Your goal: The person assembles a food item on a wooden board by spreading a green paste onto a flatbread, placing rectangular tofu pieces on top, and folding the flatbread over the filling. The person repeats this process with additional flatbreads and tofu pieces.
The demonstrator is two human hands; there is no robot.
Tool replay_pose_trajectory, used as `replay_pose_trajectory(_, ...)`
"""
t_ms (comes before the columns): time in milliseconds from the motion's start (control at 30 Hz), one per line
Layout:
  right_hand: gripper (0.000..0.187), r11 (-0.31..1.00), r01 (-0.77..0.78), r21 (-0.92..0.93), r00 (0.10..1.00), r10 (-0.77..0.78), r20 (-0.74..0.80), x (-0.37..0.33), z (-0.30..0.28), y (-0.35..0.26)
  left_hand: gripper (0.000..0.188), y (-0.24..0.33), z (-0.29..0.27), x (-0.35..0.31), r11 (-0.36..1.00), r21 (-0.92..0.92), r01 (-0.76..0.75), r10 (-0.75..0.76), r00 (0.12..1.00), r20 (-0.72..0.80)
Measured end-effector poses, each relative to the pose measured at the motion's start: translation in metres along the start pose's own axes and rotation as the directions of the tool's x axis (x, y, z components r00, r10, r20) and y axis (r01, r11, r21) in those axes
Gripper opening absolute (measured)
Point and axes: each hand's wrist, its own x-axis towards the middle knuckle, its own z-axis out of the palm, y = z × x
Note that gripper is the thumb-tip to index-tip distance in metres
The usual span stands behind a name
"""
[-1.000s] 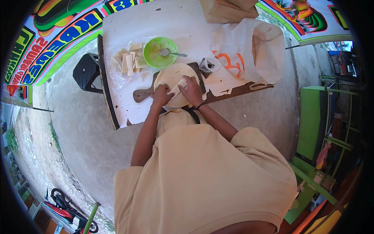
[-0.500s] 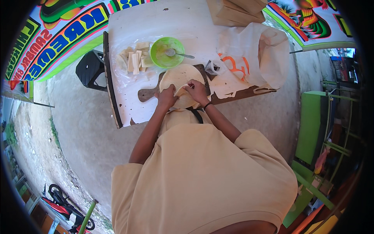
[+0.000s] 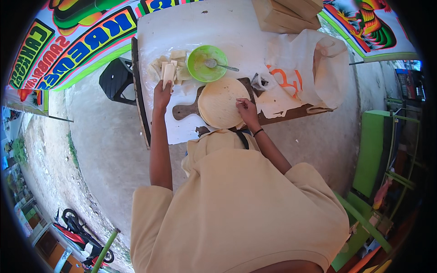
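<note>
Head view: the left hand [image 3: 162, 97], left of the frame's upper centre, has its fingers closed around the lower end of a pale, narrow, flat-sided roll [image 3: 170, 73]. That roll lies at the heap of pale folded rolls [image 3: 180, 73], bunched on crinkled clear plastic [image 3: 149, 86]. The right hand [image 3: 248, 111], just right of the frame's centre line, has its fingertips bunched close together over the right edge of a stack of thin, round, cream-coloured sheets [image 3: 221, 102]; whether they pinch a sheet, I cannot tell.

Both forearms come up from the lower part of the frame. The left one stands almost straight, its hand pointing to the top; the right one slants up and to the left, with a thin black band [image 3: 258, 131] at the wrist.

The stack, smooth and faintly speckled, lies on a dark brown wooden paddle board [image 3: 184, 112] whose rounded handle points left. Above it sits a glossy bright green round bowl [image 3: 194, 68] holding a metal spoon [image 3: 210, 63]. Toward the upper right, a thin whitish plastic bag [image 3: 332, 59] with orange markings slumps on the white surface [image 3: 182, 27].
</note>
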Motion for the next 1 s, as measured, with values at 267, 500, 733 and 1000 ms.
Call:
replay_pose_trajectory(267, 0.021, 0.999, -0.023, 0.039, 0.994, 0.019, 0.108, -0.011, 0.019, -0.016, 0.045, -0.022, 0.014, 0.055, 0.942, 0.336, -0.018, 0.124, 0.947, -0.296)
replay_pose_trajectory(500, 0.019, 0.993, 0.114, -0.043, 0.993, -0.113, 0.024, -0.011, 0.022, 0.004, 0.047, -0.025, 0.03, 0.023, 0.912, 0.4, -0.095, 0.278, 0.86, -0.428)
replay_pose_trajectory(733, 0.02, 0.999, 0.037, 0.011, 0.997, -0.038, 0.06, -0.006, 0.026, -0.013, 0.046, 0.001, 0.07, 0.019, 0.949, 0.315, 0.001, 0.112, 0.933, -0.341)
replay_pose_trajectory(1000, 0.019, 0.997, 0.022, 0.078, 0.996, -0.028, 0.079, -0.008, 0.033, -0.013, 0.043, -0.017, 0.087, 0.044, 0.926, 0.361, -0.112, 0.252, 0.896, -0.366)
